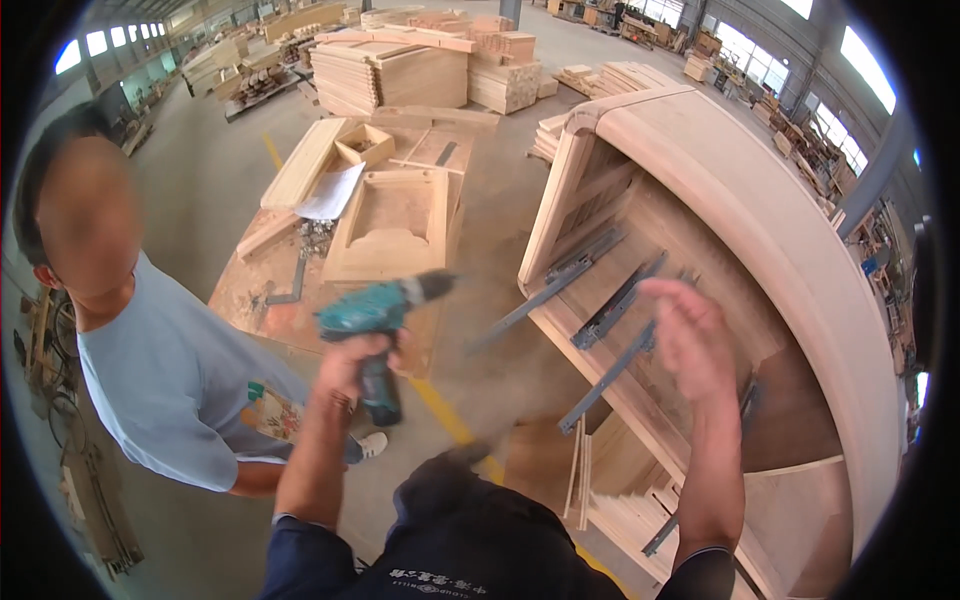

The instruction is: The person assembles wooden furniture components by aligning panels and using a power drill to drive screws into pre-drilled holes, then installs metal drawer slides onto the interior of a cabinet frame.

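- Nearest my viewpoint, the wearer's dark shirt fills the lower middle of my head view, with a bare forearm rising on either side.
- I have the left grip closed around the handle of a teal and black cordless drill. The drill is up in the air between the bench and the cabinet; its chuck points right, toward the cabinet, well apart from the wood.
- I see the right grip raised in front of the cabinet's open side, fingers bent and blurred by motion. I cannot tell whether it pinches something small or touches the metal beside it.
- Just beside that hand, I make out several grey metal rails lying at a slant, some with ends jutting past the cabinet's edge.
- The wooden cabinet, pale and curved by my lens, takes up the right side.
- To my left, a person in a light blue shirt stands near the bench.
- On the bench I find a framed wooden panel, white paper, a small open wooden box and a heap of small hardware.
- Beyond it, I see stacked boards on the workshop floor, then bright windows far off.
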`<move>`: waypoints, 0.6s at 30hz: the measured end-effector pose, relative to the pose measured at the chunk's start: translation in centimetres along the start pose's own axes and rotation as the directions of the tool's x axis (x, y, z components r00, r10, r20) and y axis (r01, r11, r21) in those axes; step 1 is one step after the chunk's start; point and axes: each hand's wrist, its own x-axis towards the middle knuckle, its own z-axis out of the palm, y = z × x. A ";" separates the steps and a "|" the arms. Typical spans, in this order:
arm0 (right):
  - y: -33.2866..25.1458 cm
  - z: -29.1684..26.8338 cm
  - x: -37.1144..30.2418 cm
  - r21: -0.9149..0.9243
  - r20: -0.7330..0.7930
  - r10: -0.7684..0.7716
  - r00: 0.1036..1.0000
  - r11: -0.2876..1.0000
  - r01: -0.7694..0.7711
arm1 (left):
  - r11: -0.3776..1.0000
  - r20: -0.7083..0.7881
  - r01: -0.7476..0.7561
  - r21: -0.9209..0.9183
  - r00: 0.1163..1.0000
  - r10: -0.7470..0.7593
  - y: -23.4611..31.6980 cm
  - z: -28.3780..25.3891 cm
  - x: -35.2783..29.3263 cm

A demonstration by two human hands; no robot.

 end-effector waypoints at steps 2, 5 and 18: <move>2.6 -1.2 0.3 0.050 -0.099 0.089 0.991 0.995 -0.085 | 1.000 -0.037 -0.024 0.014 0.999 0.024 0.6 -0.7 0.7; 2.8 -1.5 0.8 0.057 -0.089 0.060 0.994 0.997 -0.055 | 0.994 0.006 -0.078 0.077 0.997 0.077 0.1 -0.3 -0.2; 6.9 6.1 1.7 0.133 0.121 0.082 0.989 0.986 -0.098 | 0.986 0.262 0.165 -0.009 0.952 -0.157 -5.9 2.1 4.1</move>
